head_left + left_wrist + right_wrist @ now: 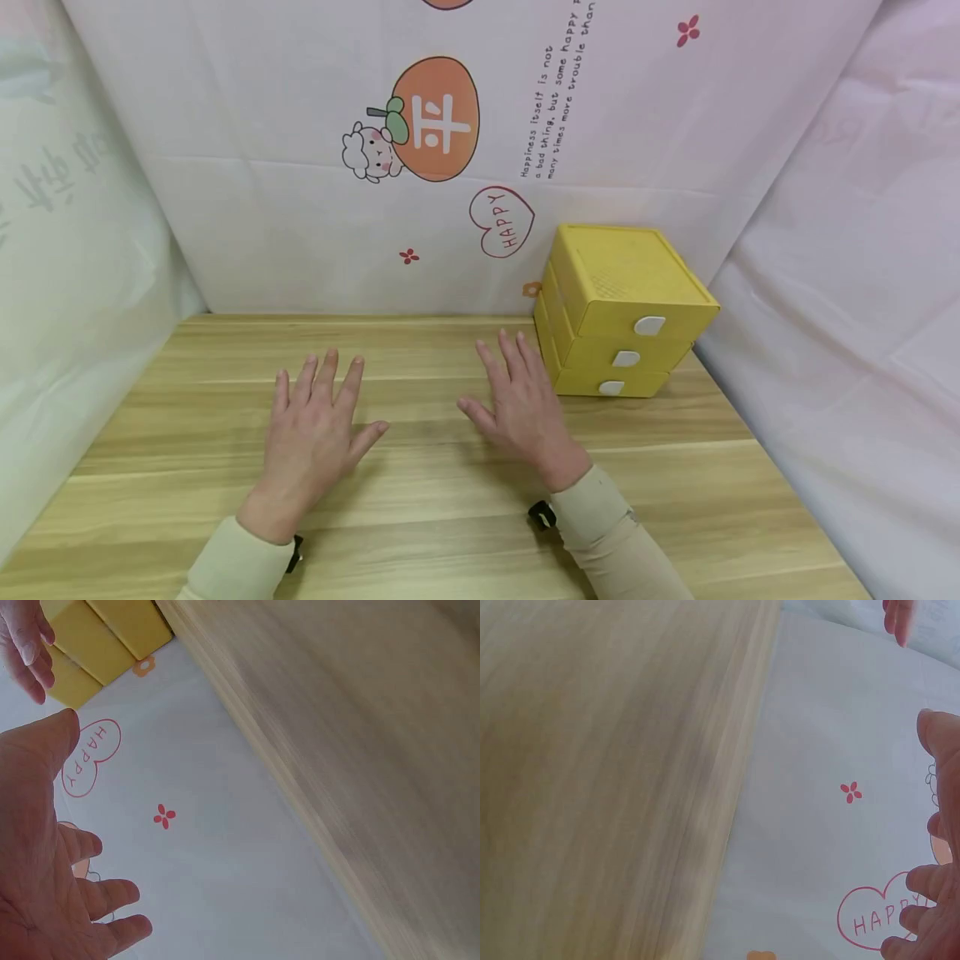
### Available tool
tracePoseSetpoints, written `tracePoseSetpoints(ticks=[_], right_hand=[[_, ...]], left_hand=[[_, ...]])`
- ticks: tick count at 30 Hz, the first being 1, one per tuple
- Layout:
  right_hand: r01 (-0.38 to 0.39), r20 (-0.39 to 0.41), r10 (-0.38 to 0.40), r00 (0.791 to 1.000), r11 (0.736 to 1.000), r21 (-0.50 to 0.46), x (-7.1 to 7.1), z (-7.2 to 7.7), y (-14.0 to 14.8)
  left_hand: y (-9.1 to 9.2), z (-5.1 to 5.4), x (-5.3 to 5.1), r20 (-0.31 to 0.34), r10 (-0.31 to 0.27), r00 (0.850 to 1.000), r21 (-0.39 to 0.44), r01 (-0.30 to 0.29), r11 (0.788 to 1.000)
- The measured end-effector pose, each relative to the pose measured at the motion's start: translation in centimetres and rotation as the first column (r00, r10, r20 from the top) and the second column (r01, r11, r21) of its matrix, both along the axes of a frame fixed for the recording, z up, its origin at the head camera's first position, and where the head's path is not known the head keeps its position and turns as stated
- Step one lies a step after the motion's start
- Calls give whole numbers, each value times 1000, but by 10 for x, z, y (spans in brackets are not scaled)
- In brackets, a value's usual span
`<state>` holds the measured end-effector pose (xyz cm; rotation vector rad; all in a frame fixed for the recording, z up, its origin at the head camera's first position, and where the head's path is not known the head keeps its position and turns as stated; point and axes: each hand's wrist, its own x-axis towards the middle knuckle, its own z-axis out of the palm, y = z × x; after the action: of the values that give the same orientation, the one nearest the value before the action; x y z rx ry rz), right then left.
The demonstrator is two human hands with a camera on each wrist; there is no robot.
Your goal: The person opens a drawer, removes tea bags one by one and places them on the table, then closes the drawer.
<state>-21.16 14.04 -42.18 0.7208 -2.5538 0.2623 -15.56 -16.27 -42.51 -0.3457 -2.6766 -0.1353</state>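
Palm down above the wooden table [420, 508], my left hand [309, 433] has its fingers spread and holds nothing. To its right, my right hand [521, 408] is also stretched out with nothing in it. Just beyond the right hand stands a yellow drawer box [630, 267] with three stacked drawers and white tab handles [649, 326]. All three drawers look pushed in. The left wrist view has the left hand [37, 877] with thumb and fingers apart, and part of the yellow box [105, 645] behind. The right hand [937, 847] is partly cut off in its wrist view.
A white printed cloth [300, 233] with an orange fruit drawing hangs behind the table's back edge. More white sheeting [847, 333] closes off the right side, and a similar sheet [75, 250] hangs on the left. The drawer box sits at the table's back right corner.
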Motion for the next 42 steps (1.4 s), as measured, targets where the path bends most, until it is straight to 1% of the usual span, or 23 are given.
tracePoseSetpoints(ticks=[5, 9, 15, 18, 23, 28, 35, 38, 42], right_hand=[[3, 9, -3, 1000, 1000, -7, 1, 4, 2], [-10, -30, 9, 1000, 1000, -15, 1, 7, 4], [-25, -64, 22, 998, 998, -49, 0, 11, 7], [-47, -106, 38, 994, 995, -83, -1, 12, 8], [-81, -193, 53, 980, 987, -140, -4, 14, 11], [-100, -242, 54, 969, 978, -185, -5, 19, 16], [-70, -239, 15, 971, 972, -224, -6, 26, 26], [-65, -261, 1, 965, 970, -236, -7, 29, 31], [-53, -268, -13, 963, 970, -239, -7, 32, 35]], left_hand=[[0, 0, 1, 17, 4, 1000, -1, -4, 1000], [0, 1, 1, 37, 8, 999, 5, -8, 1000], [1, 2, 1, 42, 2, 999, 15, -2, 1000], [1, 2, 1, 49, 4, 999, 11, -4, 1000], [2, 2, 1, 60, 8, 998, 5, -9, 1000], [2, 2, 2, 60, 3, 998, 12, -4, 1000], [3, 3, 2, 72, 5, 997, 9, -6, 1000], [2, 3, 2, 76, 4, 997, 12, -5, 1000], [3, 2, 2, 65, 1, 998, 16, -2, 1000]])
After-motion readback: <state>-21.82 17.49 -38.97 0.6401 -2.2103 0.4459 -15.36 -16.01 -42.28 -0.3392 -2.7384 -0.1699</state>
